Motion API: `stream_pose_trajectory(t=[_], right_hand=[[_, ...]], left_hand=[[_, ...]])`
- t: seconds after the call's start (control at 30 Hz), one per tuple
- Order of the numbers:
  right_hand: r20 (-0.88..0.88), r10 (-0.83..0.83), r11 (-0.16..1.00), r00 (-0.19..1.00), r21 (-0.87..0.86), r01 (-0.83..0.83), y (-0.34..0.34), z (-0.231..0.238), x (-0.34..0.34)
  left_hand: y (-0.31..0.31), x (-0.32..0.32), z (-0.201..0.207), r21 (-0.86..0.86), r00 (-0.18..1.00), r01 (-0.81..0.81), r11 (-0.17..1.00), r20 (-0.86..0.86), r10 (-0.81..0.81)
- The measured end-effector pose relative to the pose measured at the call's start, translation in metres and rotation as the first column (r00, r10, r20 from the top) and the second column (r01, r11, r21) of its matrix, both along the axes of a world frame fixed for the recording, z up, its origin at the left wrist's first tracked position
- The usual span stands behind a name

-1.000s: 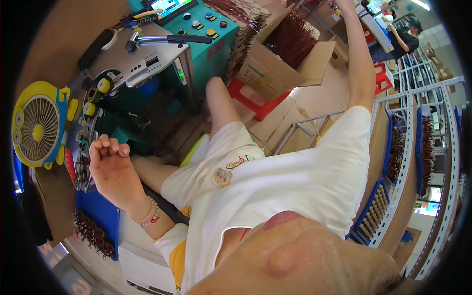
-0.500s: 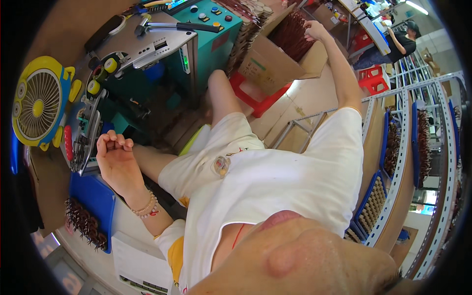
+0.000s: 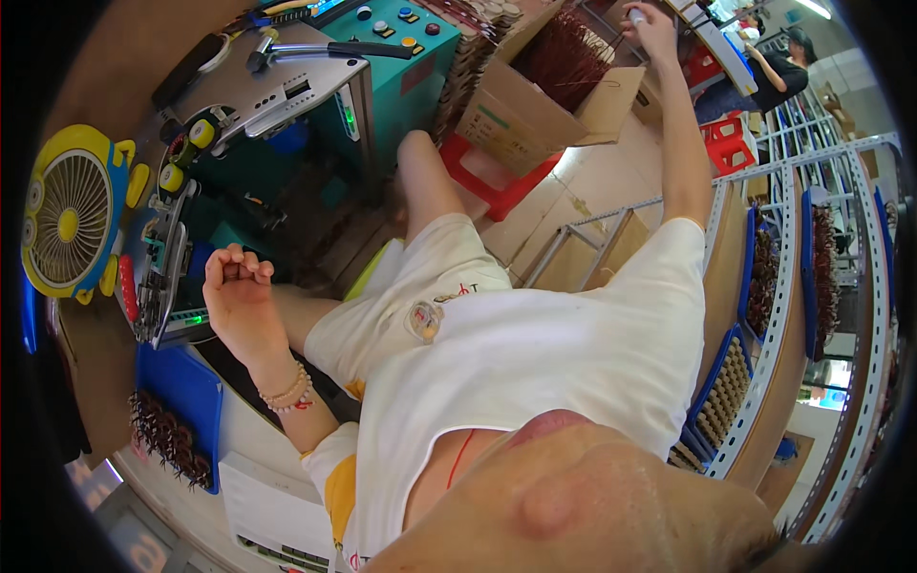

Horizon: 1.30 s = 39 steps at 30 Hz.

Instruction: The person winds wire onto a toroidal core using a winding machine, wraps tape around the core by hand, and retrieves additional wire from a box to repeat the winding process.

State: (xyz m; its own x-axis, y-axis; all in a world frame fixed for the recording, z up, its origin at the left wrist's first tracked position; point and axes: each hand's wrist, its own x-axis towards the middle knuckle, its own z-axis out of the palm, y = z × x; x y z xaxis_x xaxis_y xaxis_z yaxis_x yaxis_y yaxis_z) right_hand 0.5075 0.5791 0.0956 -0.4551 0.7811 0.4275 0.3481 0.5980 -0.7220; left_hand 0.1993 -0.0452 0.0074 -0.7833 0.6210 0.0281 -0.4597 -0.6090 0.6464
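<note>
Raised at the upper right, my right hand (image 3: 655, 38) is closed with its fingertips around a small pale cylindrical piece (image 3: 637, 16); its exact kind is too small to tell. Just left of that hand stands an open cardboard carton (image 3: 511, 124), packed with dark red wire-like strands (image 3: 564, 57). On the left, my left hand (image 3: 244, 304) hangs palm up beside the metal machine fixture (image 3: 164, 277). Its fingers are loosely bent, and nothing shows in the palm.
Under the carton is a red stool (image 3: 497, 191). A yellow-blue fan (image 3: 72, 215) and a hammer (image 3: 334, 48) are by the teal machine (image 3: 411, 86). Blue trays (image 3: 181, 382) hold dark wired parts. A metal rack (image 3: 774, 334) stands right; another person (image 3: 783, 81) works far off.
My right hand has lifted from the carton's edge and moved right, now with a pale piece in its fingers. My left hand has shifted slightly right and down.
</note>
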Motion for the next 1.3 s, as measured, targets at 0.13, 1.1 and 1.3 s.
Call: stream_pose_trajectory(t=[0.13,1.1,1.3], right_hand=[[-0.149,-0.229,0.863,0.962,0.425,0.272,-0.109,0.077,-0.058],[-0.675,0.728,-0.068,0.124,-0.252,-0.965,-0.372,-0.037,-0.310],[-0.612,0.764,0.023,0.202,-0.287,-0.958,-0.357,-0.048,-0.316]], left_hand=[[0.004,0.003,0.000,-0.115,0.991,-0.112,0.987,-0.084,0.102],[0.053,-0.018,0.017,-0.319,0.918,-0.228,0.920,-0.386,0.094],[0.063,-0.026,0.009,-0.362,0.917,-0.174,0.916,-0.398,0.017]])
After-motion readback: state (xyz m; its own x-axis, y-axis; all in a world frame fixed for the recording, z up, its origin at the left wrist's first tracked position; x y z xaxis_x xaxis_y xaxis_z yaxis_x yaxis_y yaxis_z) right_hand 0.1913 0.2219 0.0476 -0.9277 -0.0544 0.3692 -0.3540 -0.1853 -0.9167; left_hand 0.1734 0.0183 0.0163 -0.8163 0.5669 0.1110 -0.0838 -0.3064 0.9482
